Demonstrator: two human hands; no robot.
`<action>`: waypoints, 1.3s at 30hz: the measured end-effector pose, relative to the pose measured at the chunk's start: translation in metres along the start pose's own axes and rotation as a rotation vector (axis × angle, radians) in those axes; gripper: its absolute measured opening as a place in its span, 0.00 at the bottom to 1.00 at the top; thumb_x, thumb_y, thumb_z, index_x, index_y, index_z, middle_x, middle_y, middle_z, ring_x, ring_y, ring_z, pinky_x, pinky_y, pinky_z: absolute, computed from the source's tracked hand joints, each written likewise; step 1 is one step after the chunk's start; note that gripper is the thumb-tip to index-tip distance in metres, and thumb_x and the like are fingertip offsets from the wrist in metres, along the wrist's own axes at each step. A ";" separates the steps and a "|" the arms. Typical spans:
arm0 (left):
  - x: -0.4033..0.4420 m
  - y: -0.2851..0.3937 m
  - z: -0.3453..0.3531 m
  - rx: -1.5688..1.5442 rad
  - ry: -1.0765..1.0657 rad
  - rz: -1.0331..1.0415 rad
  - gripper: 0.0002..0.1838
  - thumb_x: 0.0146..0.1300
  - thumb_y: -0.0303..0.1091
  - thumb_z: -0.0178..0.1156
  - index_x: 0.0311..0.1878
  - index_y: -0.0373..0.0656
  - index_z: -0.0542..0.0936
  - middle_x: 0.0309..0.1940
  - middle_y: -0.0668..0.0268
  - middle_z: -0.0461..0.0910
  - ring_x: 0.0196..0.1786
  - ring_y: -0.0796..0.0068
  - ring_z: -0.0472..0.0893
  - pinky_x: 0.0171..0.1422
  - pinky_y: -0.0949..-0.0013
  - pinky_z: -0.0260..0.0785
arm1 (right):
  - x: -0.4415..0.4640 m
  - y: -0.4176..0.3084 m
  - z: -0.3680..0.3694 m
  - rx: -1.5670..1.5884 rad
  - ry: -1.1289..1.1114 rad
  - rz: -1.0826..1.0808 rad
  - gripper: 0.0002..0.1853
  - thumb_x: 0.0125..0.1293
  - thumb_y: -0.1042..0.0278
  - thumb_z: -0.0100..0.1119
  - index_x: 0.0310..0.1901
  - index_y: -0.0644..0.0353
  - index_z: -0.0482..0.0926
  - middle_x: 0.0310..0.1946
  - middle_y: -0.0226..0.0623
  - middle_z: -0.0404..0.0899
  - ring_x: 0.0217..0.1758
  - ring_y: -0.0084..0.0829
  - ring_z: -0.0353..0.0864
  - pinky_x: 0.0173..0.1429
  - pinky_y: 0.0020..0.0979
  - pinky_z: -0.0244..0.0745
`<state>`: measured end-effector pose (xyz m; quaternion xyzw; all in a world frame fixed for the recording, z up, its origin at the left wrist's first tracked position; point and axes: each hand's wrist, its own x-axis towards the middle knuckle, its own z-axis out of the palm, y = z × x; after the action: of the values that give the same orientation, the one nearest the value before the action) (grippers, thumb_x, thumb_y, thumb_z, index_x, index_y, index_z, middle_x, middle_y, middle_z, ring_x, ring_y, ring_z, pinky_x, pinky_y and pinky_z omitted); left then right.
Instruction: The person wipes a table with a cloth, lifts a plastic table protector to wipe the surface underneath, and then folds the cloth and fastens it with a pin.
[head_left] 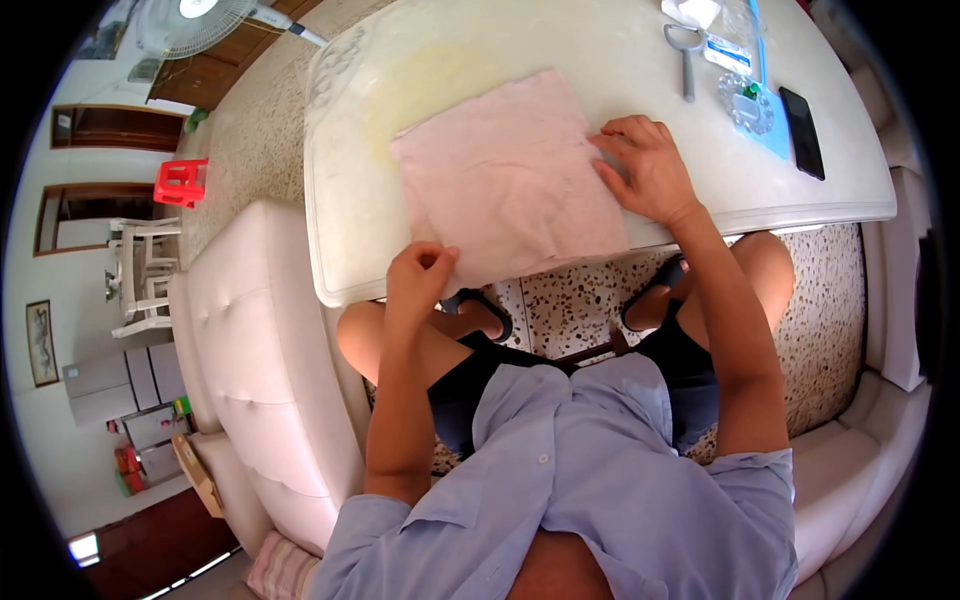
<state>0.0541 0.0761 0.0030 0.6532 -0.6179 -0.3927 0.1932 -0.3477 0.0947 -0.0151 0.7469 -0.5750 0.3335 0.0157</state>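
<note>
Touching pink cloth (510, 180) on white table (635, 60): hands (415, 278) (648, 172) | speckled floor (815, 330) | red stool (181, 183)

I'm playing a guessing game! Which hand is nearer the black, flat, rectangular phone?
Right. The right hand is left of the phone, at the right edge of the roughly square pink cloth; the left hand is farther away, by the cloth's near left corner.

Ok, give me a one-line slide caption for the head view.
Left hand and right hand at opposite edges of a pink cloth on a white table.
</note>
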 end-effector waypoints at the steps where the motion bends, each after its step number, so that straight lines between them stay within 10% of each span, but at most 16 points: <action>1: -0.001 0.001 -0.004 -0.116 -0.016 -0.050 0.17 0.71 0.41 0.76 0.45 0.35 0.86 0.31 0.62 0.88 0.32 0.73 0.87 0.38 0.68 0.81 | 0.000 0.001 0.000 0.010 0.010 -0.012 0.17 0.67 0.64 0.72 0.56 0.55 0.91 0.55 0.36 0.84 0.62 0.41 0.81 0.68 0.43 0.72; 24: -0.004 -0.019 -0.028 -0.372 0.084 0.030 0.27 0.70 0.29 0.74 0.72 0.43 0.84 0.33 0.69 0.86 0.30 0.81 0.81 0.33 0.74 0.77 | 0.001 -0.002 -0.010 0.063 -0.152 -0.211 0.27 0.70 0.41 0.70 0.63 0.49 0.90 0.73 0.39 0.80 0.78 0.44 0.74 0.81 0.48 0.67; 39: 0.142 0.021 -0.037 0.165 0.294 0.054 0.23 0.66 0.48 0.76 0.55 0.40 0.93 0.41 0.60 0.93 0.43 0.67 0.90 0.52 0.64 0.82 | 0.004 -0.006 -0.009 0.057 -0.186 -0.194 0.23 0.67 0.48 0.72 0.58 0.52 0.89 0.71 0.38 0.82 0.75 0.42 0.77 0.81 0.49 0.66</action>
<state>0.0583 -0.0720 0.0024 0.7005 -0.6304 -0.2353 0.2376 -0.3462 0.0972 -0.0042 0.8269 -0.4893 0.2760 -0.0268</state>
